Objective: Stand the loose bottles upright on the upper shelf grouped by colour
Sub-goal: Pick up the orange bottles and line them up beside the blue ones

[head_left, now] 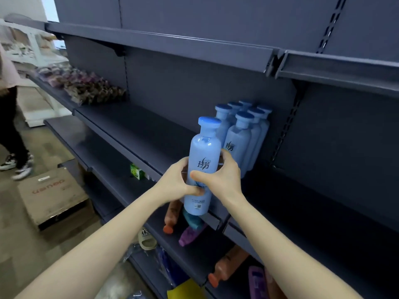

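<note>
A light blue bottle (204,152) with a blue cap is held upright in front of the shelf edge by both hands. My left hand (176,180) wraps its lower left side and my right hand (220,171) grips its middle from the right. Behind it, several matching light blue bottles (241,130) stand upright in a group on the upper shelf (133,126). On the shelf below lie loose bottles: an orange-capped one (170,219), a teal one (192,220), a purple one (190,235), and another orange one (226,266) further right.
Purple and brown packets (86,87) are piled at the far left of the upper shelf. A green box (137,170) sits on the lower shelf. A cardboard box (54,195) lies on the floor, and a person's legs (13,147) stand at left. A slipper (146,238) lies below.
</note>
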The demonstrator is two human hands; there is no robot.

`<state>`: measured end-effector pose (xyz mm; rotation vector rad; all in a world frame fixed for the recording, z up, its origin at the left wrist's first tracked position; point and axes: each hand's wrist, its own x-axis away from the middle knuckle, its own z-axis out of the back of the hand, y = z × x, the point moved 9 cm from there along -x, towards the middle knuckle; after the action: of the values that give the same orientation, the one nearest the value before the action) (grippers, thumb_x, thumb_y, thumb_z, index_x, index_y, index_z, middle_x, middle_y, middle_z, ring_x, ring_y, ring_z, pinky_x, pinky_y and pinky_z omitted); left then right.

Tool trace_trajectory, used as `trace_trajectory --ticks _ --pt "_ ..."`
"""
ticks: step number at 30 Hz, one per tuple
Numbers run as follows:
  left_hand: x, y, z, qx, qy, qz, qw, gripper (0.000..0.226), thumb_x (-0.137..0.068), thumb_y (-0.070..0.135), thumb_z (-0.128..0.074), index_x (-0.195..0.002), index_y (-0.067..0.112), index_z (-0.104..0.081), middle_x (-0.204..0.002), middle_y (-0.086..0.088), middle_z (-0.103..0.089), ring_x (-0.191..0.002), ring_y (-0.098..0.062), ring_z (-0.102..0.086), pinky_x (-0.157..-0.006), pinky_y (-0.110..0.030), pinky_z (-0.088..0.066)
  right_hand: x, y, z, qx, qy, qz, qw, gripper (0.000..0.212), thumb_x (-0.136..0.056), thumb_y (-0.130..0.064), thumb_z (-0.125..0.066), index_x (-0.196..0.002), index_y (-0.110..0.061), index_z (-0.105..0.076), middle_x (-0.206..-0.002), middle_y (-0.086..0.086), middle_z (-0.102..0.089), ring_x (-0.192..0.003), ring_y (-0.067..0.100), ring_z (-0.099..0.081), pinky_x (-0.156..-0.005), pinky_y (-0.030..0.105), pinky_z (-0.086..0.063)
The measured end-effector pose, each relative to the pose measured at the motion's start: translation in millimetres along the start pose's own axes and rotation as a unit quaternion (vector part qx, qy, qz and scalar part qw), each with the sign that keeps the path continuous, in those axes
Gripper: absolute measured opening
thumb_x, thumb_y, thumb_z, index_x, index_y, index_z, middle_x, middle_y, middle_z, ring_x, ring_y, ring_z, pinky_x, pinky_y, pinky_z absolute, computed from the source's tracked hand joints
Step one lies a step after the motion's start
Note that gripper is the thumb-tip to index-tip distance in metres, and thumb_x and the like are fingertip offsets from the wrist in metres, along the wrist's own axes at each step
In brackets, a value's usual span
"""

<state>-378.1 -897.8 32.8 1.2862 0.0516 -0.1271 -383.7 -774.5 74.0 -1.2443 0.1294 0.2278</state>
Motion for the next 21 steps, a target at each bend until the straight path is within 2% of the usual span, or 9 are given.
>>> trace_trajectory --ticks 4,10,13,15,18,21 --pt "-21 -4 -1 0.012 0.006 -0.007 1.000 0.076 -0.044 0.018 -0.078 -0.114 0.024 -0.050 -0.111 0.002 -0.067 -0.099 -0.013 -0.066 -0.087 -0.037 -0.054 -18 5 3 0.017 0.003 0.003 1.000 0.056 -0.060 -0.012 -0.079 -0.107 -0.023 -0.050 -0.087 -0.013 -0.062 -0.078 -0.009 -0.054 -0.063 0.012 -0.045" --pt "-45 -7 3 0.017 0.007 -0.025 1.000 0.067 -0.050 0.007 -0.076 -0.110 0.024 -0.050 -0.105 0.005 -0.069 -0.095 -0.010 -0.068 -0.083 -0.033 -0.055 -36 10 -2 0.031 -0.010 0.013 0.999 0.058 -0.064 -0.011 -0.077 -0.110 -0.028 -0.045 -0.090 -0.020 -0.056 -0.081 -0.010 -0.052 -0.067 0.010 -0.043" --pt "-58 -9 6 0.016 0.001 -0.038 0.999 0.066 -0.049 0.007 -0.077 -0.107 0.027 -0.051 -0.104 0.006 -0.069 -0.094 -0.008 -0.068 -0.083 -0.031 -0.055 -43 19 -5 0.039 -0.005 0.013 0.999 0.056 -0.067 -0.008 -0.075 -0.114 -0.023 -0.048 -0.101 -0.011 -0.061 -0.089 0.000 -0.059 -0.074 0.014 -0.047" --pt "-66 -12 8 0.011 -0.001 -0.047 0.999 0.068 -0.048 0.011 -0.080 -0.107 0.029 -0.051 -0.105 0.005 -0.068 -0.096 -0.009 -0.067 -0.084 -0.032 -0.055 -45 26 -7 0.046 -0.003 0.005 0.999 0.053 -0.069 -0.008 -0.073 -0.116 -0.019 -0.050 -0.104 -0.006 -0.063 -0.093 0.007 -0.061 -0.077 0.018 -0.049" --pt "-78 -15 12 0.008 -0.011 -0.064 0.998 0.072 -0.042 0.027 -0.082 -0.106 0.034 -0.049 -0.106 0.009 -0.067 -0.098 -0.006 -0.065 -0.082 -0.026 -0.054 -46 34 -12 0.054 0.008 0.000 0.999 0.053 -0.074 -0.009 -0.072 -0.120 -0.019 -0.049 -0.105 -0.008 -0.061 -0.093 0.005 -0.059 -0.078 0.018 -0.050" --pt "-89 -19 16 0.007 -0.026 -0.077 0.997 0.071 -0.040 0.036 -0.079 -0.105 0.038 -0.049 -0.107 0.010 -0.065 -0.100 -0.006 -0.065 -0.084 -0.028 -0.054 -50 39 -17 0.060 0.045 -0.009 0.997 0.051 -0.075 -0.010 -0.072 -0.120 -0.017 -0.049 -0.104 -0.007 -0.061 -0.097 0.007 -0.059 -0.083 0.021 -0.049"
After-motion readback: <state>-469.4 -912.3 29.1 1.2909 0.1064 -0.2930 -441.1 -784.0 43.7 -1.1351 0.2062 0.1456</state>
